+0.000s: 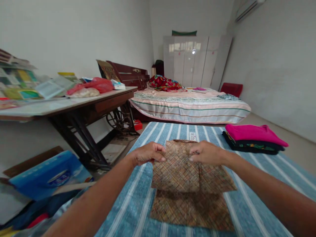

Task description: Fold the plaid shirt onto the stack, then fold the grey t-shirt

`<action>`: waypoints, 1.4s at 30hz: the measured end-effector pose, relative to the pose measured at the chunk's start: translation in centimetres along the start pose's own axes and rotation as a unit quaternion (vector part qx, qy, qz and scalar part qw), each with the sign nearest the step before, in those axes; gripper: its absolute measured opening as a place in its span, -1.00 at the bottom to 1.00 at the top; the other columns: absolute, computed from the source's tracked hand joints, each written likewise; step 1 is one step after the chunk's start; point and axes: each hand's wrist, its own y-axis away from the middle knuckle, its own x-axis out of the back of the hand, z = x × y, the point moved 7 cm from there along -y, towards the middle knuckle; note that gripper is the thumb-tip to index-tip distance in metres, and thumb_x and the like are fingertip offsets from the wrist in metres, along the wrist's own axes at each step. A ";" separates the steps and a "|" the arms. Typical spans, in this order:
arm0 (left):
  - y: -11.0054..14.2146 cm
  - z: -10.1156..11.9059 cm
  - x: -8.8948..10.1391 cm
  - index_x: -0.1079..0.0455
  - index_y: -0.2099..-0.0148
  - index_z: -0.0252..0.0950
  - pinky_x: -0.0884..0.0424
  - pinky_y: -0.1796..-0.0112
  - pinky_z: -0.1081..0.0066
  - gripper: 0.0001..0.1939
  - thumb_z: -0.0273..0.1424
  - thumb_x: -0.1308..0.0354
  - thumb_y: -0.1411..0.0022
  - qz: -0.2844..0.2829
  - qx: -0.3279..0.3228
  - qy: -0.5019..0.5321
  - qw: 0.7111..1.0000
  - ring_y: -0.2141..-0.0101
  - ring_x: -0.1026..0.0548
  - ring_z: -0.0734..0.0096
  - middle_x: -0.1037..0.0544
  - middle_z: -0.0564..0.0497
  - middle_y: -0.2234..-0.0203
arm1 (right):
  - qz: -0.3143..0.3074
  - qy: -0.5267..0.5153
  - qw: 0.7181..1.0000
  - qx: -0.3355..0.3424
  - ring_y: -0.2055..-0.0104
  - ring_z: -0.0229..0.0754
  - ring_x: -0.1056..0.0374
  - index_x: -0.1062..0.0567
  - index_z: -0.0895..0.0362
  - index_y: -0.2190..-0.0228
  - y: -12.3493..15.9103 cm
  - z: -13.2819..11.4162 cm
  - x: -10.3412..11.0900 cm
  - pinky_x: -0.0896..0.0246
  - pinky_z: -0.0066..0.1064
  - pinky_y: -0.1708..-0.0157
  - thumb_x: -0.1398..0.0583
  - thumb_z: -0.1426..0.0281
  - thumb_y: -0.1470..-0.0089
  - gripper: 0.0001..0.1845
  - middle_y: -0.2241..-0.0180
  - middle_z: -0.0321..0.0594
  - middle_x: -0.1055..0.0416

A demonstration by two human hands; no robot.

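A brown checked garment (pixel 176 171), perhaps a pair of shorts, is stretched between my two hands above a blue-and-white striped cloth (pixel 138 197). My left hand (pixel 149 154) pinches its left edge near the top, thumb toward me. On the other side, my right hand (pixel 204 153) is closed on the upper right part, fingertips pressed into the fabric. The upper layer hangs raised and casts a shadow on the lower layer (pixel 192 212), which lies flat on the striped cloth. A fold runs down the garment below my right hand.
Folded clothes, a pink piece (pixel 256 135) over dark ones (pixel 254 147), lie at the right. To the left stands a cluttered sewing-machine table (pixel 98 103), with a blue box (pixel 51 174) below it. Beyond is a bed (pixel 187 105) and a wardrobe (pixel 190 61).
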 end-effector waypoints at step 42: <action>-13.8 -6.8 6.9 -0.37 0.49 -0.32 -0.14 0.63 0.52 -0.69 -0.32 -0.39 0.32 0.289 0.022 0.067 0.955 0.66 -0.31 0.55 -0.42 0.14 0.69 | -0.066 -0.107 0.988 -0.088 0.55 -0.34 -0.10 -0.45 0.16 0.61 -12.8 17.7 -5.2 0.09 -0.49 0.53 -0.22 0.26 0.17 -0.80 0.67 -0.45 -0.19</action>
